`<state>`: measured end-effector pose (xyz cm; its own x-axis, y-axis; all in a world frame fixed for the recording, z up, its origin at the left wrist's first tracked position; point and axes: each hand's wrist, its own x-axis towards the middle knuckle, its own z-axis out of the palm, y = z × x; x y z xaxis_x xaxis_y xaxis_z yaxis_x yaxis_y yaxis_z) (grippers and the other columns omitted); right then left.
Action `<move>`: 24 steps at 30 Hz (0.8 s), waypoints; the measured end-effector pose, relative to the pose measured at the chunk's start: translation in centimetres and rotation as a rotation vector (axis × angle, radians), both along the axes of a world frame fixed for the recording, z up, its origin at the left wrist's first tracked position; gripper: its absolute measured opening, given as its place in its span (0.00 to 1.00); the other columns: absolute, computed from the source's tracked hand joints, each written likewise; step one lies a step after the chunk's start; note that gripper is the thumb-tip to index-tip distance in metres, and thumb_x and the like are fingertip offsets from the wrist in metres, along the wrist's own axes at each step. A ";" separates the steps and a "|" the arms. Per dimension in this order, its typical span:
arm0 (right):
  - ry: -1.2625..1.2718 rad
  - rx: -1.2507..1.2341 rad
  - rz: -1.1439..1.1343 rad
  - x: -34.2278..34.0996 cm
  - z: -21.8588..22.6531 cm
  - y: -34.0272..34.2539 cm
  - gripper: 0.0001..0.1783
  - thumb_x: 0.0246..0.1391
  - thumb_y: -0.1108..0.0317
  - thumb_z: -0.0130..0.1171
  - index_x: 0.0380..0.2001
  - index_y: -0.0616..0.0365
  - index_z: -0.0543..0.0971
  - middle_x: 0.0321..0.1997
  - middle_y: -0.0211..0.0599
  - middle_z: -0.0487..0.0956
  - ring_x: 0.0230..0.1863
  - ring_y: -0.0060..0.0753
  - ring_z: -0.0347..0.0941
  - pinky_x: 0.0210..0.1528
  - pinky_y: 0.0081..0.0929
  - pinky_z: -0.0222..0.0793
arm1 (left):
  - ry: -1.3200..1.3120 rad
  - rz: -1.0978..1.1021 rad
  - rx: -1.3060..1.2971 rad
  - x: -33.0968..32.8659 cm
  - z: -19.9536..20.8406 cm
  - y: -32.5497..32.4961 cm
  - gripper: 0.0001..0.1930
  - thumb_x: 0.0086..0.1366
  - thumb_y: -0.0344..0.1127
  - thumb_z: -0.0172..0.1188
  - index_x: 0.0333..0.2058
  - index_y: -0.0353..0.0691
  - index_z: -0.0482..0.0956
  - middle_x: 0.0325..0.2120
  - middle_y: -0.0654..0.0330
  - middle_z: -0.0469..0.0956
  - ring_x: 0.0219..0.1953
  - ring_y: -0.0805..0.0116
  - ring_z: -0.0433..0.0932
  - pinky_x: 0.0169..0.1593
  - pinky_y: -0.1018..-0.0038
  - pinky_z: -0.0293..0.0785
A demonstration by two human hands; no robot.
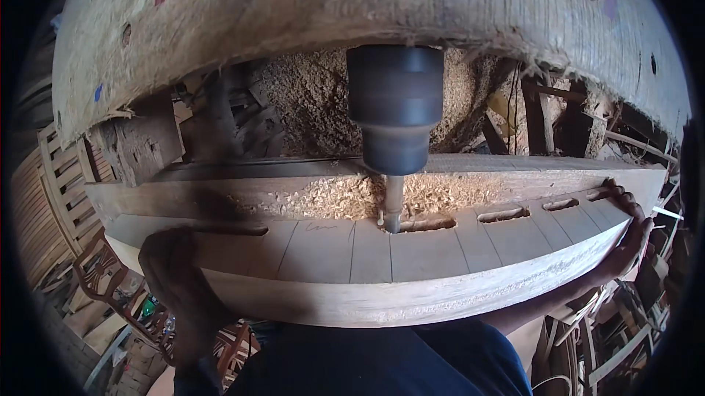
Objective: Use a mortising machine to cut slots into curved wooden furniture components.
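Observation:
A pale curved wooden board [316, 300] lies across in front of me, with pencil lines and several long slots cut in its top. Over its middle, a drill bit [393, 205] in a black drill chuck [396, 110] points down at the near-left end of a slot [429, 225]. My left hand [172, 267], in shadow, is closed around the board's left part. At the far right end my right hand [630, 212] grips the board, fingers curled over its edge. Each hand's underside is hidden by the wood.
Wood shavings [323, 198] heap along a wooden fence [514, 184] behind the board. A rough wooden panel [294, 0] hangs above, around the chuck. Sawdust [308, 95] piles up behind. Chair frames [110, 278] stand at left, and scrap wood [617, 337] litters the right.

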<state>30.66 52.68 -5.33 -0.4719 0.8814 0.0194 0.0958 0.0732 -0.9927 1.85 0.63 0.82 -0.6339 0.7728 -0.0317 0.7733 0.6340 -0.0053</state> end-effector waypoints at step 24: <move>0.097 -0.050 -0.053 -0.5 -0.1 -0.9 0.30 0.85 0.55 0.38 0.51 0.71 0.82 0.53 0.58 0.85 0.61 0.61 0.83 0.76 0.59 0.69 | 0.032 0.023 0.056 -1.0 0.0 -0.7 0.27 0.72 0.46 0.63 0.60 0.30 0.77 0.52 0.42 0.82 0.54 0.42 0.81 0.59 0.45 0.77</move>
<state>30.14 51.74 -5.44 -0.4231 0.9059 0.0182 0.0020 0.0210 -0.9998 0.81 -0.02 0.84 -0.6512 0.7582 0.0315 0.7587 0.6514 0.0059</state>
